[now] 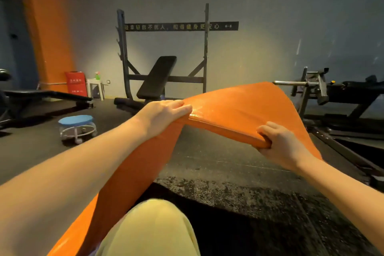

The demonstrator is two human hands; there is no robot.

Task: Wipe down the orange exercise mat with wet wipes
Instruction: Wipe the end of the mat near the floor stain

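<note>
l hand (164,114) & r hand (282,145) each curl round orange mat (239,106) edge, holding it up in front of bench (156,78); i reckon to spread it flat b4 wiping.

The person's two arms (83,162) were bare from the wrists as far up as could be seen. The left grip (164,114) and the right grip (284,147) were bare hands too. One knee (154,214) showed low in the middle. It was covered by pale yellow trousers (149,239). The cloth looked soft and smooth, and a little loose.
</note>
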